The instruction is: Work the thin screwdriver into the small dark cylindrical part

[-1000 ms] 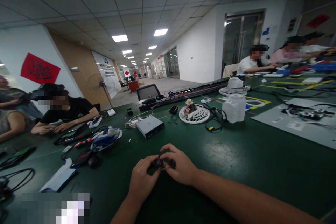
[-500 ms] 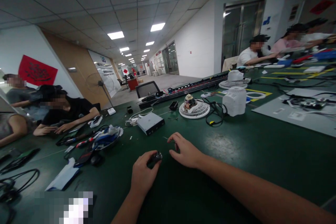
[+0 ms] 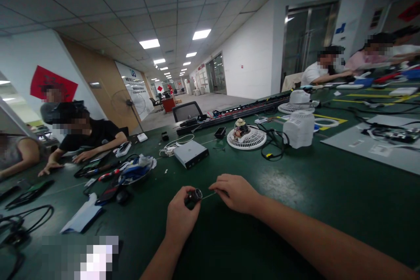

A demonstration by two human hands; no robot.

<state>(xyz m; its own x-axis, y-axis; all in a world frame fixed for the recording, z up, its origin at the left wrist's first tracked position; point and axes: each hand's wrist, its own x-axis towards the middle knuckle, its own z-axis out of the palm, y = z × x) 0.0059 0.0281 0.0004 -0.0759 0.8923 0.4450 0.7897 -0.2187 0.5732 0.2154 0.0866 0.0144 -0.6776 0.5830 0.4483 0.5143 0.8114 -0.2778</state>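
My left hand (image 3: 180,216) is closed around a small black cylinder (image 3: 197,194) whose round, pale-rimmed end faces right. My right hand (image 3: 241,194) is to the right of it, fingers pinched on a thin, pale rod (image 3: 208,195). The rod's far tip reaches to the edge of the cylinder; I cannot tell whether it touches or enters it. Both hands are just above the green table (image 3: 229,245). Beyond them lies a flat grey box (image 3: 190,153) with a dark front side.
A white fan grille (image 3: 254,139) with an exposed motor sits behind, beside a white housing (image 3: 298,129) and black cable. At left are a blue-and-white bundle (image 3: 138,168) and a folded pale sheet (image 3: 82,214). Co-workers sit across the table at left and right.
My right hand's fingers have closed together and turned the rod down and left, so its tip now meets the cylinder. The left hand stays nearly in place. The view has shifted slightly.
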